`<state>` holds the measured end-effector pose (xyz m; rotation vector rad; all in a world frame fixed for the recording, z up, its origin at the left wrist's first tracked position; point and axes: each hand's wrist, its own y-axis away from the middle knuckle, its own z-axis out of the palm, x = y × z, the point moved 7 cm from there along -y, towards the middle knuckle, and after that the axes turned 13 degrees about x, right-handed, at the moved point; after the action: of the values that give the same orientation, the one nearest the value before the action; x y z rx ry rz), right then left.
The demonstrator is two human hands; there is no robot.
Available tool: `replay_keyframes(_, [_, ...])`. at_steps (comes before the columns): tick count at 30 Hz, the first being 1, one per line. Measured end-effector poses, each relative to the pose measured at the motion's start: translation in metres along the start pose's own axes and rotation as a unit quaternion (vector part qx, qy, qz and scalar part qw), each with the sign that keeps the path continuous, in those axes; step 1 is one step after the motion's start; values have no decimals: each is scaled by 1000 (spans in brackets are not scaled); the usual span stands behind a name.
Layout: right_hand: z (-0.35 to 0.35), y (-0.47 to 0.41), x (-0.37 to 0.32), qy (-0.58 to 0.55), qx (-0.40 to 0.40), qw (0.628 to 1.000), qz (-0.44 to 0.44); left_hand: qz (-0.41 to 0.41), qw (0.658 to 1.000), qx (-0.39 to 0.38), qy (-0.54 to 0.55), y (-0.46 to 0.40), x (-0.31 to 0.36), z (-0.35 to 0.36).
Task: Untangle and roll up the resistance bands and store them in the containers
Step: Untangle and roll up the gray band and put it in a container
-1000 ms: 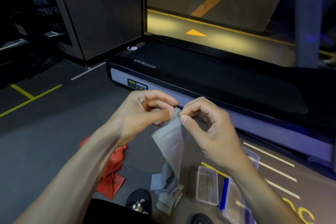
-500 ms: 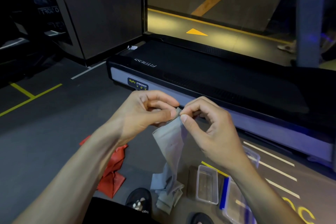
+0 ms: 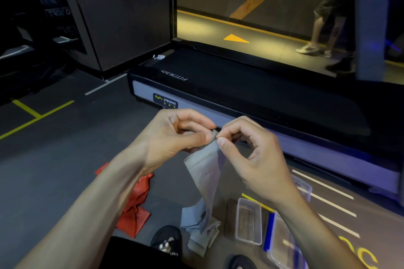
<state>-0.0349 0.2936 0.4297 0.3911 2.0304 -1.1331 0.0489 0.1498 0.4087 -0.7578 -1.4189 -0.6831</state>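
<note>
A grey resistance band hangs from both hands, its lower end crumpled on the floor by my shoe. My left hand pinches the band's top end between thumb and curled fingers. My right hand pinches the same end just to the right, fingertips almost touching the left hand's. A red band lies bunched on the floor under my left forearm. A small clear container stands on the floor below my right hand. A larger clear container with a blue clip lies to its right, partly hidden by my right forearm.
A black treadmill runs across the floor just beyond my hands. Behind it is a glass wall, with a person's legs walking outside. My black shoes show at the bottom edge. Dark rubber floor with yellow lines spreads to the left.
Both hands keep the same pinch on the grey band's top end with only slight finger shifts. A person's legs have come into view behind the glass at the upper right.
</note>
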Motion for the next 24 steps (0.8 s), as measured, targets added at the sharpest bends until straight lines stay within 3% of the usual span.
replay_keyframes(18, [-1,1,3,13,-9,1000,0,46,999,-2,-27,0,5,4])
replay_keyframes(24, [-6,-2,11,-14,-54,998,19,59,998,-1,-31,0,5,3])
